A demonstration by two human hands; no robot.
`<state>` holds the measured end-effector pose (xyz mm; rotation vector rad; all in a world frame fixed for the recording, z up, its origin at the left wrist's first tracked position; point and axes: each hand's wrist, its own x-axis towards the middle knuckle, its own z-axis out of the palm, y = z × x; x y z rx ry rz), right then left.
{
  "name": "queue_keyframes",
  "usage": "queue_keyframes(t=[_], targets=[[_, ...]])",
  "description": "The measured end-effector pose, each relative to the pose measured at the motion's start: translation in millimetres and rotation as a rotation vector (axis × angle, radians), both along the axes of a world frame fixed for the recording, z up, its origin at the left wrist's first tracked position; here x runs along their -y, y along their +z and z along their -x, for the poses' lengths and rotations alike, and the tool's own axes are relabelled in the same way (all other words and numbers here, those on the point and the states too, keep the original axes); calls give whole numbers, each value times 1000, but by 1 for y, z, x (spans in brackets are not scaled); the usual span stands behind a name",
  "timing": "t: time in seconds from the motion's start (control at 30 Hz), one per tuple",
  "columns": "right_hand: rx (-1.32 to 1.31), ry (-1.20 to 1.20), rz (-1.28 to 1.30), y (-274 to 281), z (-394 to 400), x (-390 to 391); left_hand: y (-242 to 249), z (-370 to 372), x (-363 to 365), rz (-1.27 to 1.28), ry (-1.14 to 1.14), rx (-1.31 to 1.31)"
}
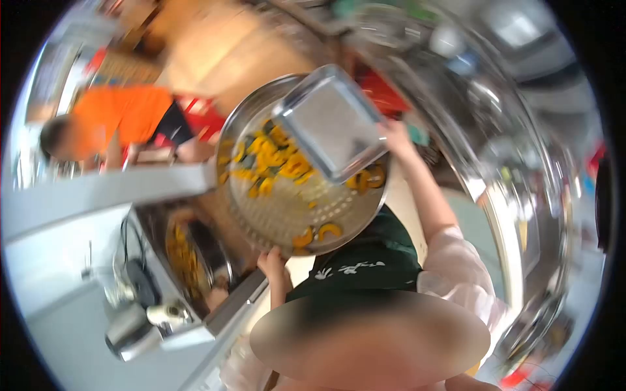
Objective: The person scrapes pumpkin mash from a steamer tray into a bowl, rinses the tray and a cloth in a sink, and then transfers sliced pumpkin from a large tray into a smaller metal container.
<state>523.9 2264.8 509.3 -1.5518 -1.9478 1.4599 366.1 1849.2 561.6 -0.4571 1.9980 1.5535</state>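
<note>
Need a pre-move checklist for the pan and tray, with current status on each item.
1. Left hand on the round perforated pan: ok, it is at the near rim.
2. Right hand on the rectangular metal tray: ok, it holds the tray at one side.
3. Yellow slices spread evenly: not ok, most are bunched on the far side, with a few near the close rim.
4. Pan area behind the tray free of slices: cannot tell, the tray blocks the view.
5. Pan firmly supported from below: cannot tell, its underside is hidden.
</note>
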Motion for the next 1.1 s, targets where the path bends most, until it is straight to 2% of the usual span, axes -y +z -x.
queue_keyframes(t=[0.03, 0.07, 0.1, 0.17, 0.27, 0.3, 0.4, 0.5, 0.53, 0.6, 0.67, 0.8, 0.83, 0.87, 0.9, 1.1], targets=[[138, 23, -44, 21, -17, 12, 6, -8, 5, 36, -45, 32], [142, -62, -228, 45, -23, 41, 17, -11, 11, -50, -30, 30], [198, -90, -134, 57, -38, 54, 26, -20, 17, -123, -7, 48], [179, -154, -231, 65, -64, 84, 27, -18, 47, -113, -92, 64], [196, -213, -147, 95, -102, 141, 21, -11, 93, -165, -217, 101], [241, -222, -123, 98, -92, 129, 23, 5, 79, -131, -253, 101], [140, -277, -48, 104, -141, 171, 30, -11, 106, -90, -372, 106], [56, -354, -5, 92, -243, 240, 60, -103, 139, 96, -421, -36], [46, -389, 12, 87, -284, 259, 70, -144, 146, 8, -372, -25], [-15, -461, 76, 90, -345, 290, 75, -187, 166, 44, -438, -84], [-62, -515, -5, 73, -415, 324, 85, -235, 185, 22, -508, -101], [-297, -732, 42, 123, -536, 379, 86, -307, 187, -113, -652, -52], [-352, -785, -24, 126, -565, 388, 81, -323, 184, -147, -692, -50], [-383, -840, 1, 168, -589, 407, 82, -344, 179, -162, -714, -20], [-446, -875, -49, 182, -613, 418, 83, -364, 168, -176, -738, 9], [-479, -1098, -201, 184, -743, 423, 82, -471, 62, -311, -990, 51]])
